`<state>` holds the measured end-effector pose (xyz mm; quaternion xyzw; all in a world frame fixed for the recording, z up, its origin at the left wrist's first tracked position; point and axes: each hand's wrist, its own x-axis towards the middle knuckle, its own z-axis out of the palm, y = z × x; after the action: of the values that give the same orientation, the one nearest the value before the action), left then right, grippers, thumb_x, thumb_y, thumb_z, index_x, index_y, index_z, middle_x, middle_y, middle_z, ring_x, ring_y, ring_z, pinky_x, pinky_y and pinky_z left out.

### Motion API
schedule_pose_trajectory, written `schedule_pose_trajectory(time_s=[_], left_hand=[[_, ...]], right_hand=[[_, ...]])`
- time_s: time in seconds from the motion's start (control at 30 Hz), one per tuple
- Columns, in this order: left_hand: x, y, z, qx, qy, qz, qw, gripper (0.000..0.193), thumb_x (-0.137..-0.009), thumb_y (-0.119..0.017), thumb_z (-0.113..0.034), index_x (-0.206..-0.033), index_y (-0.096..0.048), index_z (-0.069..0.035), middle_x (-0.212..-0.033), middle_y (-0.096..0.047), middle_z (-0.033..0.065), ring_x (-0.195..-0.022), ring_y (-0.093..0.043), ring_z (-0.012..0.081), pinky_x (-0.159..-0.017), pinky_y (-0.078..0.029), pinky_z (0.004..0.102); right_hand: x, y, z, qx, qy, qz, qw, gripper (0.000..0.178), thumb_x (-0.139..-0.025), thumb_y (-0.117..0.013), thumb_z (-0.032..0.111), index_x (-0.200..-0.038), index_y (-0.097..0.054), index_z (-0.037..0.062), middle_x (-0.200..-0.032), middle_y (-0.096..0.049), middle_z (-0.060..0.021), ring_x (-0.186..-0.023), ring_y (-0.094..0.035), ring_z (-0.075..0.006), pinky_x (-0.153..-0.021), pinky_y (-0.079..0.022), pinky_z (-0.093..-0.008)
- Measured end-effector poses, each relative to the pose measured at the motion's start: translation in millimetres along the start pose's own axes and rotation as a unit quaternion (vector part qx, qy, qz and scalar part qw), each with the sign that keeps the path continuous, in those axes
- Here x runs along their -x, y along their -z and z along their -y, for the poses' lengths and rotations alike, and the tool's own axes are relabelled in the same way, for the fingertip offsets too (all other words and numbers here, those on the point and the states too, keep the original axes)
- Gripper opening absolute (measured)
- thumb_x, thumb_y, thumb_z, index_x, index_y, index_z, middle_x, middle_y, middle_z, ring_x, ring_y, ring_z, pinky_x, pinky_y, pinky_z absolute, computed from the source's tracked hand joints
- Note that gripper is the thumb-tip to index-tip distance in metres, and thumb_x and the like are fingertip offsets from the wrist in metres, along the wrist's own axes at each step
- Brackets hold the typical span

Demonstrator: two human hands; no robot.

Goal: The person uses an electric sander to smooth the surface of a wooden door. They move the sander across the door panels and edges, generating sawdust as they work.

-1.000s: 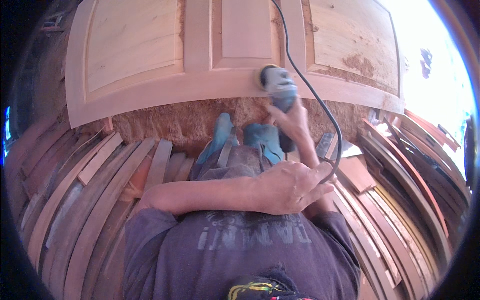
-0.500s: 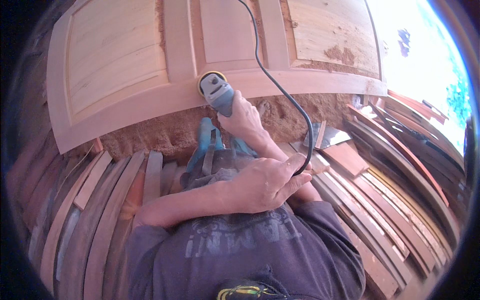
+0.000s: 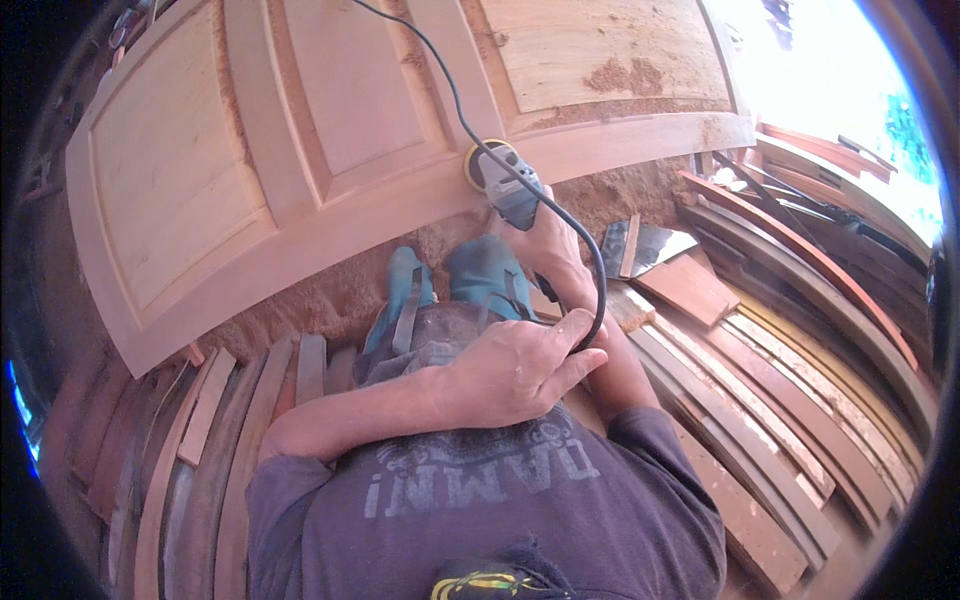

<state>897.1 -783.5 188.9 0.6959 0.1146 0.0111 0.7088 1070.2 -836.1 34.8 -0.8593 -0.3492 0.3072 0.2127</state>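
My right hand (image 3: 552, 248) is wrapped round the teal body of an angle grinder (image 3: 514, 198). Its round, yellow-edged disc rests on the near rail of a panelled wooden door (image 3: 330, 245), close to the edge. A dark power cord (image 3: 458, 98) runs across the door, passes over the grinder and loops back toward me. Held close to my body, my left hand (image 3: 510, 372) pinches that cord between thumb and fingers. The face of the disc against the wood is hidden.
Reddish sawdust lies in patches on the door and on the ground (image 3: 300, 292) below its edge. Stacked wooden boards (image 3: 235, 450) stand at my left, with more long planks (image 3: 740, 400) at my right. A dark shiny sheet (image 3: 655, 247) lies among the right-hand planks.
The grinder in my right hand has moved right along the door's near rail. My left hand keeps hold of the cord. The whole view has turned and shifted somewhat.
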Motion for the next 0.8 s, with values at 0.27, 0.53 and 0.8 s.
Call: schedule_pose_trajectory(time_s=[0.27,0.53,0.8], left_hand=[[-68,-13,-11,0.012,0.034,0.003,0.999,0.038,-0.118,-0.056,-0.032,-0.136,-0.060,0.002,-0.097,-0.076,0.0285,-0.094,-0.077,0.0481,-0.082,-0.060,0.0542],[-115,-21,-20,-0.005,0.136,-0.037,0.990,0.035,-0.119,-0.059,-0.028,-0.143,-0.060,-0.003,-0.080,-0.069,0.0120,-0.073,-0.073,0.0248,-0.071,-0.056,0.0391],[-136,-17,-1,0.151,0.208,-0.264,0.930,0.043,-0.122,-0.053,-0.032,-0.153,-0.058,-0.004,-0.073,-0.056,-0.0036,-0.063,-0.051,0.0039,-0.060,-0.043,0.0232]], right_hand=[[-47,78,-56,-0.005,-0.086,0.008,0.996,0.066,-0.090,-0.086,0.037,-0.133,-0.062,-0.0059,-0.119,-0.077,-0.0352,-0.116,-0.076,-0.0499,-0.098,-0.059,-0.0548],[-94,133,-133,0.016,-0.122,-0.028,0.992,0.074,-0.083,-0.090,0.041,-0.135,-0.063,-0.0042,-0.122,-0.077,-0.0335,-0.119,-0.076,-0.0482,-0.101,-0.059,-0.0529],[-113,198,-214,-0.084,-0.119,-0.081,0.986,0.071,-0.083,-0.087,0.041,-0.137,-0.069,-0.0028,-0.121,-0.081,-0.0235,-0.112,-0.079,-0.0347,-0.098,-0.060,-0.0453]])
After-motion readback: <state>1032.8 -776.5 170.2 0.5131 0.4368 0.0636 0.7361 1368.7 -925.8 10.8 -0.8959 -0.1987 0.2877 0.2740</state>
